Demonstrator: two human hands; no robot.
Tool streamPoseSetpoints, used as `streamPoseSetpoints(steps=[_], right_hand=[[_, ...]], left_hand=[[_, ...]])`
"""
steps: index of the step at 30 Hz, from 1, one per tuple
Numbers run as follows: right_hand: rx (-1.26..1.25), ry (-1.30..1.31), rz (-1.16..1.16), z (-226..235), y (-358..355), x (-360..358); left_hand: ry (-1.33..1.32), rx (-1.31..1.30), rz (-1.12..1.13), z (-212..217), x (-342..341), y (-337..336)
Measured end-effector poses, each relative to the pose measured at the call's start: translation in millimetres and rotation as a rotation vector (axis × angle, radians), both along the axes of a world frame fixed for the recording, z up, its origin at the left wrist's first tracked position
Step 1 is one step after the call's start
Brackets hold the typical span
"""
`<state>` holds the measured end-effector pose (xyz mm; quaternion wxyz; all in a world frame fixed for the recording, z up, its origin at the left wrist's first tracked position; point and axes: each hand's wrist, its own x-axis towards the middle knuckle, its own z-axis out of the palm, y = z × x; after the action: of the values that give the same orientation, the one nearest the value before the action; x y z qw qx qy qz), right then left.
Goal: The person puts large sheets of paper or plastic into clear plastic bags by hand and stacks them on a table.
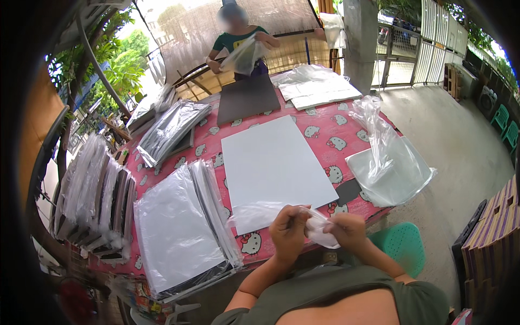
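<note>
Between my two hands, close to the table's front edge, is a clear plastic bag. My left hand pinches one side of it, and part of the film trails leftward over the white board's near edge. My right hand grips the other side, fingers closed. Just beyond my hands lies a large flat white board on the table. A small dark flat piece lies by the board's right corner. To the right, a stack of clear plastic bags rests on the table corner.
A pink patterned cloth covers the table. Wrapped boards are piled at left, with more bundles beyond. Across the table, a person holds clear plastic behind a dark board. A green stool stands at right.
</note>
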<state>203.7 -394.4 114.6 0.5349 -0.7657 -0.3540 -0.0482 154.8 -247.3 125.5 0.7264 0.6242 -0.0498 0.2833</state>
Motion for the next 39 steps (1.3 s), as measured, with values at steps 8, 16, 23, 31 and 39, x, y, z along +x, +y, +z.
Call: streamPoseSetpoints(steps=[8, 16, 23, 31, 39], right_hand=[[0.289, 0.162, -0.271, 13, -9, -4], [0.175, -0.33, -0.273, 25, -7, 2], [0.272, -0.152, -0.414, 5, -4, 2], [0.066, -0.22, -0.327, 14, -22, 3], [0.095, -0.235, -0.481, 7, -26, 2]], left_hand=[[0.364, -0.193, -0.002, -5, -1, -9], [0.103, -0.374, -0.052, -9, 3, -22], [0.146, -0.438, -0.313, -10, -2, -32], [0.284, -0.79, -0.28, -19, 13, -34], [0.118, -0.637, -0.314, -10, 23, -34]])
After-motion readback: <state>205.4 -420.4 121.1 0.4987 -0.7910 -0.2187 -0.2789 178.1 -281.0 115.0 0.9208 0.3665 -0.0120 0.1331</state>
